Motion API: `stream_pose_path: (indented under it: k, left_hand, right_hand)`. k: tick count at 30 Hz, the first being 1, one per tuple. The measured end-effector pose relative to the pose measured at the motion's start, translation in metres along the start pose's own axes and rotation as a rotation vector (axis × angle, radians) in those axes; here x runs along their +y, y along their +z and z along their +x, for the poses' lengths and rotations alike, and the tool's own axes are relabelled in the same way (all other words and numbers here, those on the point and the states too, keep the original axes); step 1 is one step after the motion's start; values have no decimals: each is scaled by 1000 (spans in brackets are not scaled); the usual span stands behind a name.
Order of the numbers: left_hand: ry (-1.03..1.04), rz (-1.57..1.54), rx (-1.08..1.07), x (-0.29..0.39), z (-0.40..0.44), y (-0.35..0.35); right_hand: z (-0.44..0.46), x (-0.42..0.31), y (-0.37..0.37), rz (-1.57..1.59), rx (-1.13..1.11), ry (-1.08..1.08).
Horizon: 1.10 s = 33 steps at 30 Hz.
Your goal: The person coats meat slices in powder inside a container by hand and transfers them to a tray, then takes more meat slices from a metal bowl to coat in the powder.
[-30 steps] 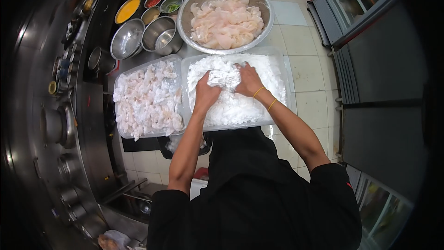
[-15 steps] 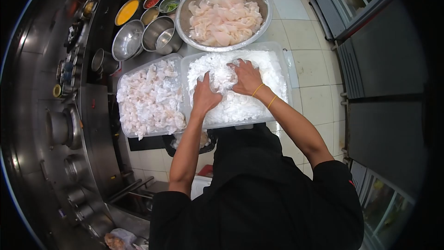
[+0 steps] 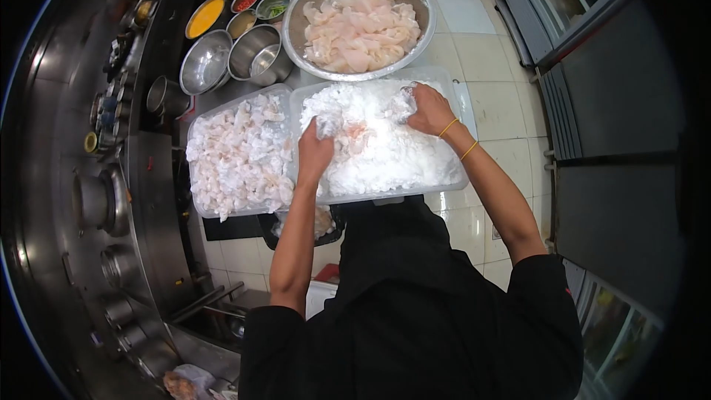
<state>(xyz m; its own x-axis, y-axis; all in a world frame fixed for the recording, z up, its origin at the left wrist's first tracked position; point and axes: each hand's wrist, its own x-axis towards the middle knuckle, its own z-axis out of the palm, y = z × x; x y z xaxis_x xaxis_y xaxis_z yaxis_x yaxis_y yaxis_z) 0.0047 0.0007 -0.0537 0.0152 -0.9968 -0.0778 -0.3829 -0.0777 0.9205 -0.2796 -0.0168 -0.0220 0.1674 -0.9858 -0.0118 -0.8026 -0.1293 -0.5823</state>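
A clear plastic tub (image 3: 355, 197) holds a bed of white flour (image 3: 407, 159). At its left side, my left hand (image 3: 317, 152) dips into the flour, its floured fingers curled around some of it. My right hand (image 3: 432, 111) is near the far right corner, fingers bent and closed on a clump of flour. Between the hands, a pinkish piece of raw meat (image 3: 355, 135) shows partly through the powder. Another clear tub (image 3: 194, 178) on the left contains many flour-coated pieces (image 3: 241, 159).
Beyond the flour stands a large metal colander (image 3: 296, 59) of pale raw slices (image 3: 363, 26). Steel bowls (image 3: 259, 55) and small bowls of chopped ingredients (image 3: 244, 1) sit at the back left. A stove counter (image 3: 152, 215) runs along the left; dark refrigerator doors (image 3: 615, 207) line the right.
My hands have moved apart: the right went to the tub's far right corner, the left slightly toward the left wall. The pinkish piece now shows in the middle of the flour.
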Motion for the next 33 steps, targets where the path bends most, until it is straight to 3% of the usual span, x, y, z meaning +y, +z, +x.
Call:
stream_pose_path:
  k: [2, 3, 6, 10, 16, 17, 20, 23, 26, 27, 30, 31, 33]
  left_hand:
    - [66, 393, -75, 26, -16, 9]
    - [100, 591, -111, 37, -22, 16]
    - [22, 698, -103, 44, -22, 35]
    - [15, 441, -81, 36, -1, 38]
    - [123, 334, 219, 52, 4, 20]
    - [90, 156, 104, 54, 5, 14]
    - [201, 133, 83, 39, 3, 21]
    - [208, -29, 188, 75, -7, 33]
    - [184, 123, 15, 86, -11, 45]
    - [276, 182, -53, 58, -4, 51]
    - [265, 93, -215, 55, -5, 45]
    - [284, -25, -155, 64, -7, 41]
    - [178, 65, -105, 74, -12, 24]
  right_hand:
    - [0, 17, 9, -60, 3, -98]
    - [-3, 13, 6, -80, -40, -38]
    - [-10, -15, -3, -163, -168, 108]
    - [-4, -16, 8, -193, -242, 174]
    - [-1, -8, 11, -110, -192, 210]
    - [-4, -15, 7, -122, -179, 212]
    - [-10, -30, 6, -152, -140, 177]
    - [-3, -24, 6, -167, -270, 169]
    - [10, 6, 21, -97, -249, 124]
    - [10, 10, 20, -74, -250, 101]
    - [9, 14, 15, -41, -206, 12]
    - [4, 9, 12, -49, -163, -25]
    - [-3, 1, 15, -62, -137, -105]
